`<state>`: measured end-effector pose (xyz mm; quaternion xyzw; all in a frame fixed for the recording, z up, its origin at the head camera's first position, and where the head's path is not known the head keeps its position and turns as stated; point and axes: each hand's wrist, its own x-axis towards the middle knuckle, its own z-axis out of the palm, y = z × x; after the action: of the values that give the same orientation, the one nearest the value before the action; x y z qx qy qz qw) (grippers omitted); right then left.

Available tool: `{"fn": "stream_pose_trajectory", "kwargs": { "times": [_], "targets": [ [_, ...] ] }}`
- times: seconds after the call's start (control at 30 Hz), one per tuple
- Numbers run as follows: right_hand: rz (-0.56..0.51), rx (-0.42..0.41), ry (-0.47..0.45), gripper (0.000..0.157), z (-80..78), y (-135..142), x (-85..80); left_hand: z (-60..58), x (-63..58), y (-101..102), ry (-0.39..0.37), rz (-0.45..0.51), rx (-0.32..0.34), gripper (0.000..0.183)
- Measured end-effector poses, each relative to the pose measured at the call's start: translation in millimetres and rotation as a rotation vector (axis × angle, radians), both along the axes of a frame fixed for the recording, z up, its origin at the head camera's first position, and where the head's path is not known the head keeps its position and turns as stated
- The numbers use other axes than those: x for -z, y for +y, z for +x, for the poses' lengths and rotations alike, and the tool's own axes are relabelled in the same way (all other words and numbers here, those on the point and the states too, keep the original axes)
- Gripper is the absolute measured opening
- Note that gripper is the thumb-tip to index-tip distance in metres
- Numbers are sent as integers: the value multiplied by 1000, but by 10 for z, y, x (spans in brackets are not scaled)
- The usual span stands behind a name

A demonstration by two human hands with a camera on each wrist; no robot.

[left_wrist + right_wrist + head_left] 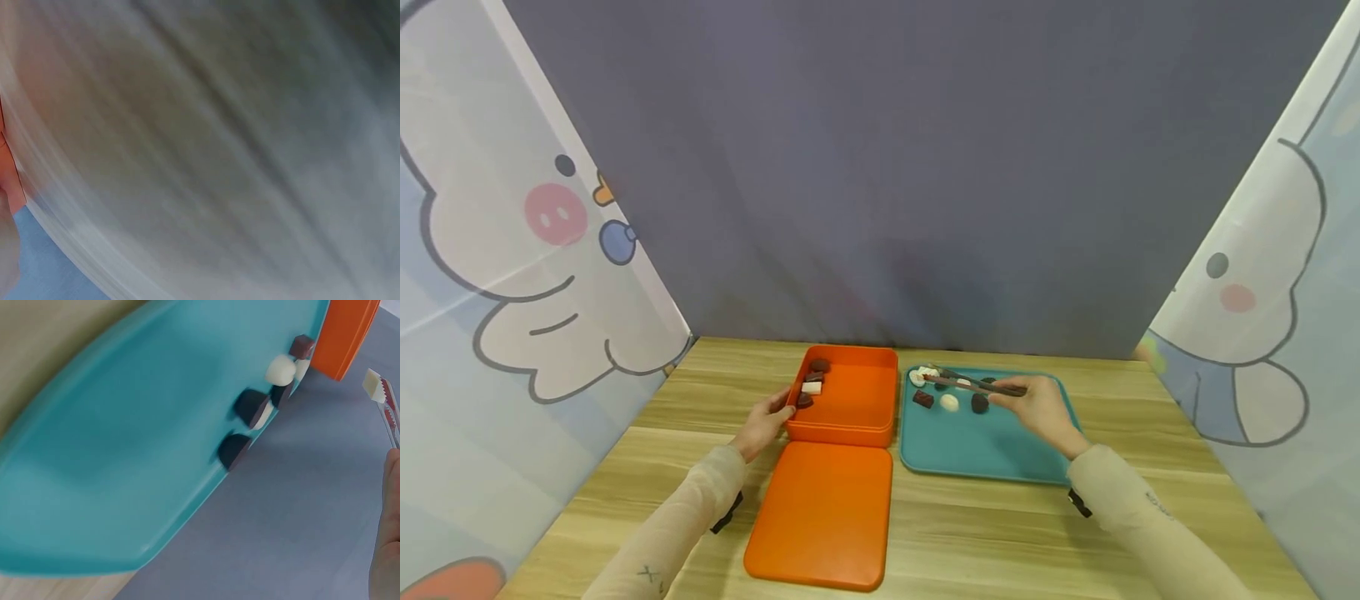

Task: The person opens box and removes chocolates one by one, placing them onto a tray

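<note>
Along the bench's (1000,537) far edge: one orange box (842,435), four small pieces (812,388) lined along its left wall; left hand (763,423) resting at that wall, fingers extended. Just beside its right wall: one teal tray (1000,450), loose dark and white pieces (980,403) mainly toward its far edge. Right hand (1043,408), well apart from the left, pinching tongs (977,386); white block (374,386) between their tips, raised near the tray's far-left corner. Toward the near edge: orange lid (823,517). Risks, as judged: slackened pinch or shallow tip grip, block dropped; low carry, block knocked on box rim.
</note>
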<state>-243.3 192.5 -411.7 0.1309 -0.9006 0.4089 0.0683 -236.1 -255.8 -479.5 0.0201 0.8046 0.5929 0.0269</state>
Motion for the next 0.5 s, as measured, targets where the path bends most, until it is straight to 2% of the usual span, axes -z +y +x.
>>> {"fn": "stream_pose_trajectory", "kwargs": {
  "times": [0.5],
  "targets": [
    [35, 27, 96, 25, 49, 437, 72, -23, 4, -11, -4, 13, 15, 52]
  ]
}}
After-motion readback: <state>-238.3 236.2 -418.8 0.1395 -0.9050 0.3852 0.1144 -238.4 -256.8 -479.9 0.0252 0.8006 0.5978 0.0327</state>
